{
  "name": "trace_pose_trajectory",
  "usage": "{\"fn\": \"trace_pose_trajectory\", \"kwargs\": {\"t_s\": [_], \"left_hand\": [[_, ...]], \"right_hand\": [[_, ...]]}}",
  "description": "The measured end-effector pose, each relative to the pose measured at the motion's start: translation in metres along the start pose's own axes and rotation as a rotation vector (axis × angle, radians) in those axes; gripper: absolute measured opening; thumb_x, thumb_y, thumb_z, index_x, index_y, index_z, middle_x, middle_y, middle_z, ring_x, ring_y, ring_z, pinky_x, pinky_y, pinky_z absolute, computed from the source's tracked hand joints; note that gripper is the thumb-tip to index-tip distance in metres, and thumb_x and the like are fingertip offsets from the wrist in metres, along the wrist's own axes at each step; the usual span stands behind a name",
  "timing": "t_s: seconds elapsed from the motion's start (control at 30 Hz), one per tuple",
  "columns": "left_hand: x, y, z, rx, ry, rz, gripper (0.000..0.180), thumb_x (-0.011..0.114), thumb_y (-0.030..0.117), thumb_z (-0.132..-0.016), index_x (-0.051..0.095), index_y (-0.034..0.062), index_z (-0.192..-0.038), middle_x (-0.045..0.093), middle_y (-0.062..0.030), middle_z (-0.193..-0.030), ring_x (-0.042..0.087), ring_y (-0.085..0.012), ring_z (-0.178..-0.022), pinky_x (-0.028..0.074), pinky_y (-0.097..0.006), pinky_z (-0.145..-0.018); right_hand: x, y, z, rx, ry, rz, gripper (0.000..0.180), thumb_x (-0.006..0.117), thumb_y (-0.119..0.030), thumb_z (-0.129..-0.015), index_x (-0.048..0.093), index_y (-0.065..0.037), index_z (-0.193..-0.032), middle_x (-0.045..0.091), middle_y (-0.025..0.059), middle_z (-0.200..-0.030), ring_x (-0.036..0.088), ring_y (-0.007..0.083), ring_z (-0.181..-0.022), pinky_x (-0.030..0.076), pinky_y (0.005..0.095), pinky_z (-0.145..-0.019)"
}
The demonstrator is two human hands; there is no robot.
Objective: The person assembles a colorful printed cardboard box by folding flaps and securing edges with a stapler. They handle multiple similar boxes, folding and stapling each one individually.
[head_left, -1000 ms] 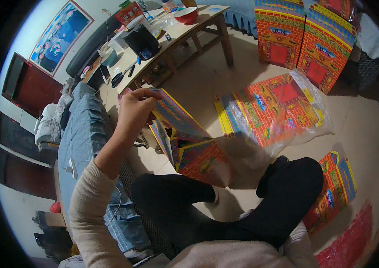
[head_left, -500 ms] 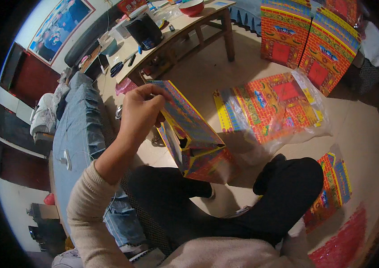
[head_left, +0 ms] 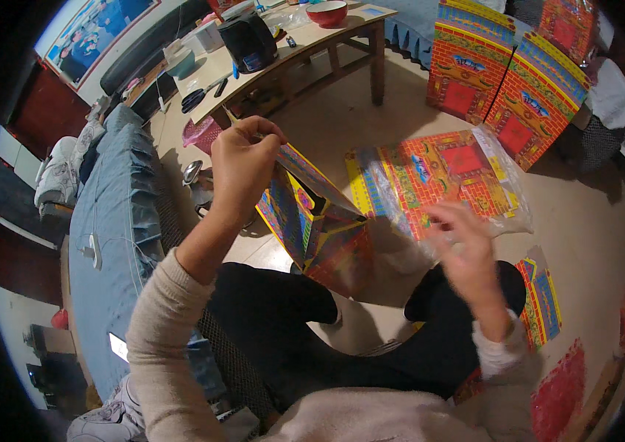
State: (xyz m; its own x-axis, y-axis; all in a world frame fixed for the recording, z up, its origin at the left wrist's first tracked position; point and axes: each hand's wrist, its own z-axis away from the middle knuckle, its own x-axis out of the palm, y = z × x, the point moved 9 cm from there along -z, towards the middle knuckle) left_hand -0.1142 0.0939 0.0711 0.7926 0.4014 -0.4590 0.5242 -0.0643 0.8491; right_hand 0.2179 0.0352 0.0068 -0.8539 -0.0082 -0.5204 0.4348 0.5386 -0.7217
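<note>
My left hand (head_left: pixel 248 166) is closed at the upper corner of a partly folded cardboard box (head_left: pixel 338 254), printed with red bricks and coloured bands. The box stands tilted between my knees, and its flaps gape toward me. Above the left fingers a thin, pale stick-like shape shows; I cannot make out whether it is held. My right hand (head_left: pixel 467 254) is in the air over my right knee, blurred, with fingers spread and nothing visible in them. Beyond it, a stack of flat printed cardboard sheets (head_left: pixel 452 177) in a clear plastic bag lies on the floor.
Two upright printed boxes (head_left: pixel 467 62) stand at the far right. A wooden table (head_left: pixel 305 55) at the back bears a red bowl (head_left: pixel 326 12), a black container (head_left: pixel 248 43) and scissors (head_left: pixel 193 99). A blue-covered sofa (head_left: pixel 106 199) runs along the left. Another printed cardboard piece (head_left: pixel 541 302) lies right.
My right hand has come up into view from the lower right. My left hand has shifted slightly, and the box has turned a little, its opening showing more of the inside.
</note>
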Motion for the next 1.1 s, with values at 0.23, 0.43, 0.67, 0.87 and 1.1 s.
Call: {"fn": "trace_pose_trajectory", "kwargs": {"t_s": [0.23,0.43,0.67,0.87,1.1], "left_hand": [[0.012,-0.014,0.021,0.051,0.046,0.132,0.012,0.061,0.007,-0.092,0.072,0.0011,-0.092,0.066,-0.0013,-0.072,0.056,-0.0063,-0.054,0.043,-0.024,-0.05],[0.013,-0.013,0.052,0.1,0.033,0.258,0.011,0.064,0.007,-0.096,0.071,0.0032,-0.103,0.068,-0.0019,-0.089,0.059,-0.006,-0.069,0.045,-0.023,-0.058],[0.009,0.065,0.147,1.264,-0.048,-0.38,0.031,0.072,0.017,-0.092,0.068,0.0127,-0.122,0.068,-0.0021,-0.134,0.063,-0.0194,-0.112,0.05,-0.031,-0.089],[0.019,0.068,0.18,1.442,-0.31,-0.734,0.022,0.069,0.023,-0.097,0.07,0.0215,-0.118,0.064,0.0078,-0.143,0.057,-0.0138,-0.134,0.047,-0.029,-0.103],[0.027,0.065,0.175,1.639,-0.424,-0.957,0.033,0.073,0.012,-0.09,0.069,0.0275,-0.119,0.067,0.005,-0.136,0.059,-0.0145,-0.133,0.053,-0.031,-0.098]], "right_hand": [[0.071,-0.049,-0.017,-0.254,0.104,-0.115,0.032,0.077,-0.003,-0.087,0.073,-0.007,-0.119,0.072,0.0125,-0.119,0.069,0.0324,-0.109,0.056,0.0414,-0.095],[0.086,-0.05,-0.006,-0.296,0.135,-0.036,0.039,0.078,0.003,-0.079,0.074,-0.006,-0.117,0.075,0.0109,-0.11,0.072,0.0316,-0.103,0.058,0.0409,-0.091],[0.088,-0.046,0.011,-0.37,0.211,0.064,0.032,0.077,-0.008,-0.085,0.076,-0.008,-0.117,0.077,0.0087,-0.114,0.074,0.0282,-0.1,0.059,0.0394,-0.088],[0.085,-0.046,0.015,-0.388,0.255,0.102,0.039,0.08,-0.03,-0.086,0.077,-0.011,-0.12,0.076,0.0053,-0.115,0.073,0.024,-0.097,0.058,0.0375,-0.085],[0.086,-0.043,0.019,-0.391,0.269,0.123,0.043,0.081,-0.032,-0.085,0.077,-0.014,-0.124,0.072,0.0031,-0.106,0.071,0.0233,-0.092,0.058,0.0356,-0.081]]}}
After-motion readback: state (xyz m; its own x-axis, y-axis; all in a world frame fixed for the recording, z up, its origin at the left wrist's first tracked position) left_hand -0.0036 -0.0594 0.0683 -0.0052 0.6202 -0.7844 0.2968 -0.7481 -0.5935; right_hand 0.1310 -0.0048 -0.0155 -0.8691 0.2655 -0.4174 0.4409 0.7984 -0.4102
